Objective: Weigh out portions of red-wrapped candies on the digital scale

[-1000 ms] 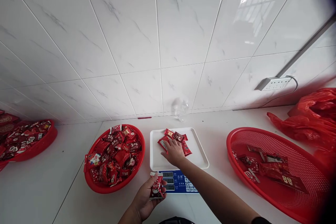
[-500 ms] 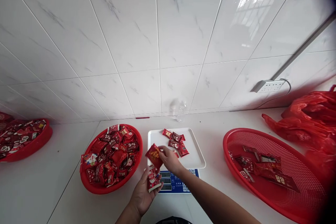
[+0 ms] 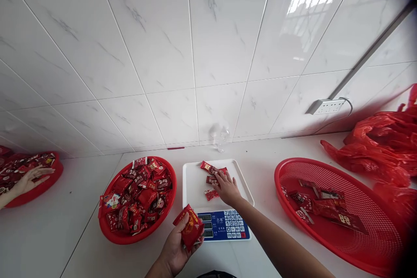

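Note:
My left hand [image 3: 177,247] is closed around red snack packets [image 3: 189,228], the top one with gold print; another lies partly hidden beneath it. It is just in front of the scale's blue keypad panel [image 3: 224,226]. My right hand [image 3: 228,189] rests palm down over the white scale tray [image 3: 193,182], fingers spread. Under and beside those fingers are several small wrapped packets [image 3: 208,167], some partly covered by the hand. A separate red patterned packet [image 3: 211,194] lies nearer the front of the tray.
On the left stands a round red basket [image 3: 174,191] heaped with packets. A larger red basket [image 3: 283,200] on the right holds several packets. Red plastic bags [image 3: 381,147] lie behind it. Another person's hand [image 3: 32,178] reaches over the far-left basket [image 3: 58,171]. A power strip [image 3: 329,106] is on the wall.
The gold-printed red packet has passed from my right hand into my left. My right hand has moved away to the packets on the tray, fingers spreading. Another person's hand has appeared far left.

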`<action>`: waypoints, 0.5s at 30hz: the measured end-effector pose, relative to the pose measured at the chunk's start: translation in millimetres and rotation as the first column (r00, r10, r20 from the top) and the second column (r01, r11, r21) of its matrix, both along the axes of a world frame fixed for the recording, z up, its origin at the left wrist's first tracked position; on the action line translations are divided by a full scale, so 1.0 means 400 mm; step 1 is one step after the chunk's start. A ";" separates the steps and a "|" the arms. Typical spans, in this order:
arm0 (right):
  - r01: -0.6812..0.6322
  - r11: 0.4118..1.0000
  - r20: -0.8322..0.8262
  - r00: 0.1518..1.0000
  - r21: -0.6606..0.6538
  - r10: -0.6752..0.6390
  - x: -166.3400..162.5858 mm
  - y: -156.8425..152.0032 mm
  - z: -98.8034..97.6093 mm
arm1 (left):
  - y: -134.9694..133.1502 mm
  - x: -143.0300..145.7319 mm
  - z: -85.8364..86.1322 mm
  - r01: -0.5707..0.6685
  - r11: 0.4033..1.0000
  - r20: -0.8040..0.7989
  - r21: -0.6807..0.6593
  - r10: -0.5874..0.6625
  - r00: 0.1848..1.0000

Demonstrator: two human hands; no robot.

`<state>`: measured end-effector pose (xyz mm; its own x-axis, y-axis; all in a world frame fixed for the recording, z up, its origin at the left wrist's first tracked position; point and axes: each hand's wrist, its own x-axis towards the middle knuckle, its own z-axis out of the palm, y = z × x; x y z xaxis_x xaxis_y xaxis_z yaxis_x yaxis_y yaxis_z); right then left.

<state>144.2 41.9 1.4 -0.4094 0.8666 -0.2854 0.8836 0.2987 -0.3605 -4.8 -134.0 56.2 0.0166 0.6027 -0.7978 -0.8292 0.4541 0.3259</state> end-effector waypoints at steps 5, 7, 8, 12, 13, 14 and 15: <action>-0.111 0.991 -0.036 0.993 0.076 0.114 -0.029 -0.045 -0.008 | -0.014 -0.004 0.006 -0.015 1.000 -0.026 -0.008 0.015 1.000; -0.144 0.983 -0.039 0.988 0.117 0.150 -0.048 -0.049 0.007 | -0.014 -0.001 0.010 -0.027 0.999 -0.044 -0.025 0.026 0.999; -0.191 0.973 -0.036 0.980 0.133 0.197 -0.058 -0.047 0.015 | -0.014 0.000 0.012 -0.032 0.999 -0.052 -0.035 0.030 0.998; -0.382 0.907 0.005 0.922 0.177 0.387 -0.082 -0.021 0.031 | -0.009 0.005 0.013 -0.002 0.999 -0.048 -0.040 0.000 0.999; -0.390 0.903 0.013 0.919 0.178 0.394 -0.082 -0.013 0.030 | -0.008 0.004 0.012 0.008 0.999 -0.046 -0.032 -0.010 0.999; -0.379 0.909 0.018 0.924 0.174 0.382 -0.081 -0.004 0.028 | -0.008 0.003 0.011 0.016 0.999 -0.046 -0.029 -0.017 0.999; -0.353 0.922 0.021 0.935 0.161 0.355 -0.077 0.005 0.024 | -0.008 0.002 0.011 0.020 0.999 -0.048 -0.028 -0.021 0.999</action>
